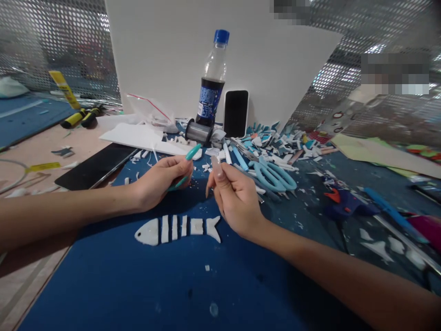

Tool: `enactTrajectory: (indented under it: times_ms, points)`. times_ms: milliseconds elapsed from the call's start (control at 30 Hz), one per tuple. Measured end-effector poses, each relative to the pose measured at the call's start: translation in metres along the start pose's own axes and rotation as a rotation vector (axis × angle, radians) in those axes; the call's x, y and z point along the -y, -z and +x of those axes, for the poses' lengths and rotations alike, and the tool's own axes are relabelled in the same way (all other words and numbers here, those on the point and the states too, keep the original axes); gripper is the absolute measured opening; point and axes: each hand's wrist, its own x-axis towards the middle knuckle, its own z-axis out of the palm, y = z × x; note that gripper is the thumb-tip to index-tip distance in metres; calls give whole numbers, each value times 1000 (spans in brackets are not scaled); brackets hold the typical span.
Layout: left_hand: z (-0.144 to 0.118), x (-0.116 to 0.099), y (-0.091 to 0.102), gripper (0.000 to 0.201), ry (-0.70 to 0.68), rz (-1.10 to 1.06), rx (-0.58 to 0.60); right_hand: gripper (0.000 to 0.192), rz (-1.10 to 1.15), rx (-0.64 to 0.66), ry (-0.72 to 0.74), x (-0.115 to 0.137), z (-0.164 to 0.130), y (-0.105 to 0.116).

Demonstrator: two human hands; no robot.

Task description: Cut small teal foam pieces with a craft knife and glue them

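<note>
My left hand (160,179) holds a slim teal tool (193,151), its tip pointing up and to the right. My right hand (234,195) is closed beside it, thumb raised; whether it pinches something is hidden. Both hands hover over a blue cutting mat (138,285). Just in front of them a white foam fish (177,228), cut into several cross slices, lies flat on the mat.
Light blue scissors (274,177) lie right of my hands amid foam scraps (275,142). Behind stand a cola bottle (212,80), a phone (236,112) leaning on a white board (172,46), and a wire spool (198,132). A glue gun (344,202) rests at right, a dark tablet (94,168) at left.
</note>
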Motion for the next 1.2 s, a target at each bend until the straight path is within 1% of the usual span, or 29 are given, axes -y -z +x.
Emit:
enactTrajectory:
  times_ms: [100,233,433,533,667,800,1000,1200]
  points:
    - [0,1,-2,39,10,-9,-15,37,-57,11,37,-2,0,-2]
    - [0,1,-5,39,-1,-3,5,35,-119,14,65,-4,1,-3]
    - [-1,4,-1,35,8,10,27,31,-215,15,82,-2,4,-5]
    - [-2,5,0,34,-4,3,35,29,-303,3,125,-1,2,-5]
    - [-2,0,-3,34,3,13,47,29,-415,-19,197,-3,0,-5]
    - [-4,-3,-5,33,11,21,14,28,-488,-20,263,-4,-1,-6]
    - [-3,2,-3,32,-8,45,4,28,-516,-10,279,-3,-1,-7]
    - [-3,1,-4,32,-18,70,7,28,-523,-20,267,-3,-1,-7]
